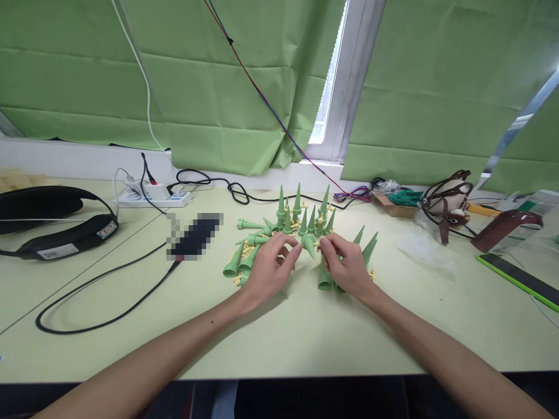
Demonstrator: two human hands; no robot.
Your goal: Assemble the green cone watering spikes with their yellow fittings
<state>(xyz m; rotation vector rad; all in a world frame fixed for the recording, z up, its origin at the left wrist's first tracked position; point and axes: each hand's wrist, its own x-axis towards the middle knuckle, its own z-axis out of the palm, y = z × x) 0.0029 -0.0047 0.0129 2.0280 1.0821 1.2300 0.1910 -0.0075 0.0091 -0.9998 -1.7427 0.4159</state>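
Between my hands a green plastic spike (308,245) points its tip toward me. My left hand (271,263) is closed, with thumb and forefinger pinched at the spike's left side; the exact contact is hard to see. On the other side my right hand (347,263) pinches a small yellow plastic piece (318,244) at the spike's edge. Several more green spikes (281,209) stand upright behind the hands, with yellow pieces at their sides. Others lie by my left hand, including a hollow spike (234,260) near loose yellow pieces (248,254). Right of them, an open-ended spike (325,278) lies partly under my right hand.
To the left are a black cable (56,331), a pixelated dark object (196,235), a power strip (152,199) and a black padded device (70,235). A phone with a green edge (519,279), a dark red bottle (509,230) and clear plastic wrap (425,253) lie right.
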